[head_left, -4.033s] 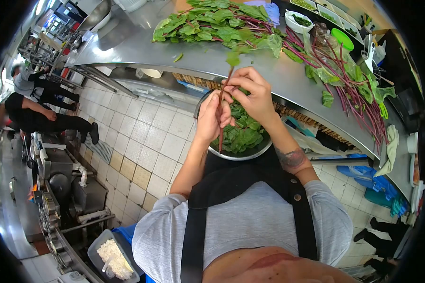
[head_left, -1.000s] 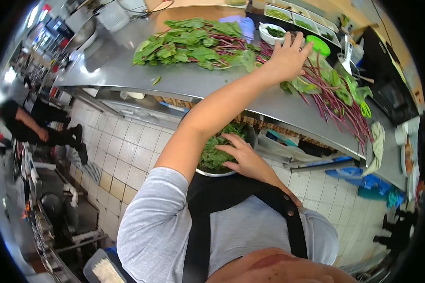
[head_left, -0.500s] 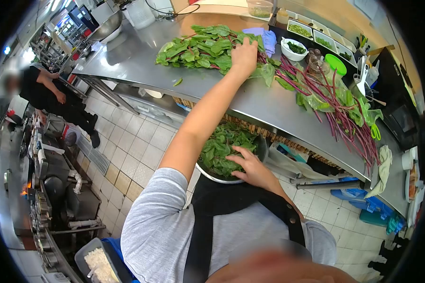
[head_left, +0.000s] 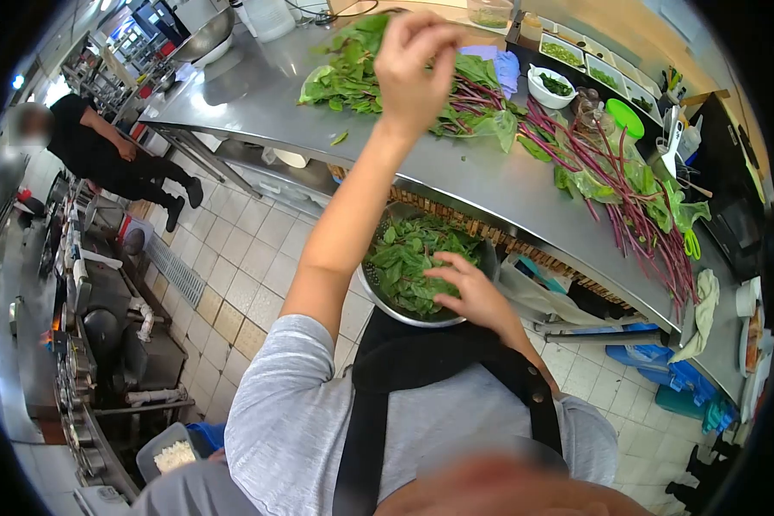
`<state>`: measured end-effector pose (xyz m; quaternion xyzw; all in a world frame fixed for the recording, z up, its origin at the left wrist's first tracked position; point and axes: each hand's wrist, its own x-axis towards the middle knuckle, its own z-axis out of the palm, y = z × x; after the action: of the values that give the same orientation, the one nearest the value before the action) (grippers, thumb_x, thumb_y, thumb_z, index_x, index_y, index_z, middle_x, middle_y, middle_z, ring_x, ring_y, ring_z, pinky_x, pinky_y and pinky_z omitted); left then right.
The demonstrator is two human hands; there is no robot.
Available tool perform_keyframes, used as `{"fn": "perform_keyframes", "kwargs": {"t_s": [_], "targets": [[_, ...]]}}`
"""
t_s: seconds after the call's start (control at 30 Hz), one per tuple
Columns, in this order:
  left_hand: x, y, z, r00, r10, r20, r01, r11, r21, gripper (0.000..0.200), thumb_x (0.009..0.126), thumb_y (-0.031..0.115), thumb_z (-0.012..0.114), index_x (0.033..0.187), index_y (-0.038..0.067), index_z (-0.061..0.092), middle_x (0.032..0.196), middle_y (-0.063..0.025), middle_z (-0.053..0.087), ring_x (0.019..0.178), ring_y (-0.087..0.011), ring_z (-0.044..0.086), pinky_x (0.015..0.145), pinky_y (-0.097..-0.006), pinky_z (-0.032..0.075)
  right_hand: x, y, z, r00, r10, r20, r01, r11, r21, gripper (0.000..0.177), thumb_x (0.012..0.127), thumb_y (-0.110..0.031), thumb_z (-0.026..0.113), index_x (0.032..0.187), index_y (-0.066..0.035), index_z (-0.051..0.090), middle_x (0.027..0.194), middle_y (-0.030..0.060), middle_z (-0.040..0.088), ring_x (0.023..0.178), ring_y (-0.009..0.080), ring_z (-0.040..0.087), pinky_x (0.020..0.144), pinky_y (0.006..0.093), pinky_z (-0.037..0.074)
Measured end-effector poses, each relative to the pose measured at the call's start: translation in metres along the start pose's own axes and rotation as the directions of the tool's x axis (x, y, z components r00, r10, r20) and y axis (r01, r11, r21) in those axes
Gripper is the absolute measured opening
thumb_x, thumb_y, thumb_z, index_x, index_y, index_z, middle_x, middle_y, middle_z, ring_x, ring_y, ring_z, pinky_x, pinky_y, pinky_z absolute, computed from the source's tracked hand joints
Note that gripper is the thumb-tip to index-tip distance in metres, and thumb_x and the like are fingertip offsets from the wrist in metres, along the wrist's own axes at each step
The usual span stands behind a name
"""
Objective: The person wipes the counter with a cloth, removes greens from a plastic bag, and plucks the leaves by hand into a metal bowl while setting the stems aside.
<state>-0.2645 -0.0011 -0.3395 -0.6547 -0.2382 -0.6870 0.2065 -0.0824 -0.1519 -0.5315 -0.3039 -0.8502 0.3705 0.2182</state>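
Deep green leaves [head_left: 413,262] in a silver bowl [head_left: 378,301]. Purple-red stems [head_left: 636,215] on a dull grey steel bench [head_left: 258,95]. Cream and tan floor tiles [head_left: 258,249], square grid. Grey shirt [head_left: 284,421], black apron [head_left: 421,344]. Bright green lid [head_left: 625,118].

No legible text, label, brand, number or sign is showing in the head view. The jug [head_left: 265,15] and tubs [head_left: 595,72] at the back of the counter [head_left: 249,95] are appearing too small and blurred to read any marking.

bowl [head_left: 385,307] partly behind arm [head_left: 353,202], left fingers [head_left: 417,30] blurred
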Motion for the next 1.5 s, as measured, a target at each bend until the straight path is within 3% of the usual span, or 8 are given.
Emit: {"fn": "perform_keyframes", "kwargs": {"t_s": [0.17, 0.27, 0.33, 0.6, 0.8, 0.9, 1.2, 1.5], "targets": [[-0.09, 0.074, -0.035, 0.985, -0.049, 0.167, 0.073, 0.987, -0.142, 0.033, 0.063, -0.011, 0.067, 0.091, 0.005, 0.071, 0.101, -0.0125, 0.063, 0.09, -0.0276, 0.064, 0.075, -0.034, 0.055, 0.023, 0.006, -0.019, 0.935, 0.064, -0.35, 0.055, 0.945, 0.322, 0.024, 0.091, -0.01, 0.06, 0.112, -0.001, 0.063, 0.117, 0.0118, 0.061, 0.106, 0.0257, 0.061, 0.092, 0.0359, 0.049], [-0.156, 0.109, -0.05, 0.886, -0.27, 0.378, 0.379, 0.89, -0.252, 0.029, 0.067, -0.014, 0.064, 0.093, -0.002, 0.068, 0.114, -0.0159, 0.059, 0.098, -0.0284, 0.064, 0.082, -0.0349, 0.055, 0.041, 0.006, -0.033, 0.925, 0.275, -0.262, 0.133, 0.412, 0.901, 0.033, 0.103, -0.023, 0.043, 0.112, 0.003, 0.061, 0.109, 0.0105, 0.062, 0.102, 0.0183, 0.06, 0.088, 0.0332, 0.05], [-0.185, 0.123, -0.055, 0.84, -0.393, 0.374, 0.491, 0.844, -0.217, 0.034, 0.067, -0.019, 0.056, 0.092, -0.001, 0.07, 0.112, -0.0154, 0.059, 0.101, -0.0266, 0.063, 0.085, -0.0342, 0.054, 0.054, 0.03, -0.037, 0.987, 0.12, -0.105, 0.064, 0.305, 0.95, 0.044, 0.106, -0.027, 0.031, 0.132, 0.004, 0.047, 0.126, 0.0215, 0.059, 0.112, 0.0269, 0.06, 0.098, 0.0381, 0.049], [-0.21, 0.136, -0.092, 0.564, -0.739, 0.37, 0.824, 0.468, -0.321, 0.035, 0.076, -0.016, 0.04, 0.101, -0.006, 0.061, 0.108, -0.014, 0.058, 0.099, -0.0215, 0.063, 0.084, -0.0316, 0.051, 0.069, 0.041, 0.004, 0.988, 0.153, 0.013, -0.008, -0.032, 0.999, 0.029, 0.103, -0.021, 0.044, 0.124, -0.005, 0.055, 0.107, 0.0093, 0.065, 0.094, 0.017, 0.064, 0.08, 0.0309, 0.052], [-0.189, 0.118, -0.104, 0.496, -0.851, 0.173, 0.847, 0.518, 0.12, 0.009, 0.087, 0.005, 0.061, 0.092, -0.003, 0.06, 0.083, -0.0079, 0.06, 0.071, -0.0136, 0.06, 0.065, -0.0254, 0.049, 0.067, 0.033, 0.012, 0.931, 0.306, -0.196, -0.07, 0.68, 0.73, 0.021, 0.087, -0.007, 0.068, 0.107, -0.002, 0.062, 0.086, -0.0013, 0.063, 0.071, 0.0044, 0.056, 0.062, 0.0201, 0.045], [-0.177, 0.11, -0.09, 0.26, -0.916, 0.307, 0.924, 0.328, 0.196, 0.016, 0.085, 0.006, 0.068, 0.093, -0.002, 0.057, 0.078, -0.0041, 0.061, 0.07, -0.0082, 0.057, 0.063, -0.024, 0.048, 0.065, 0.022, 0.016, 0.9, 0.301, -0.316, -0.149, 0.893, 0.425, 0.025, 0.082, -0.004, 0.072, 0.104, -0.002, 0.06, 0.081, -0.0009, 0.06, 0.065, 0.0047, 0.055, 0.057, 0.0189, 0.042], [-0.218, 0.091, -0.084, 0.187, -0.934, 0.304, 0.961, 0.109, -0.256, 0.028, 0.086, -0.005, 0.065, 0.11, -0.003, 0.052, 0.088, -0.0068, 0.065, 0.074, -0.0092, 0.061, 0.064, -0.0234, 0.052, 0.062, 0.029, 0.019, 0.893, 0.45, 0.011, -0.176, 0.328, 0.928, 0.022, 0.09, -0.01, 0.067, 0.107, 0.002, 0.062, 0.086, 0.001, 0.064, 0.074, 0.0043, 0.058, 0.059, 0.0177, 0.043], [-0.2, 0.078, -0.112, 0.234, -0.969, 0.083, 0.904, 0.185, -0.384, 0.022, 0.09, -0.002, 0.06, 0.111, -0.004, 0.059, 0.086, -0.0066, 0.068, 0.073, -0.0099, 0.062, 0.063, -0.0227, 0.05, 0.064, 0.01, 0.042, 0.844, 0.309, -0.438, 0.096, 0.717, 0.691, 0.01, 0.088, -0.005, 0.067, 0.096, 0.001, 0.067, 0.089, 0.0019, 0.068, 0.082, 0.0085, 0.061, 0.073, 0.0265, 0.05]]}}
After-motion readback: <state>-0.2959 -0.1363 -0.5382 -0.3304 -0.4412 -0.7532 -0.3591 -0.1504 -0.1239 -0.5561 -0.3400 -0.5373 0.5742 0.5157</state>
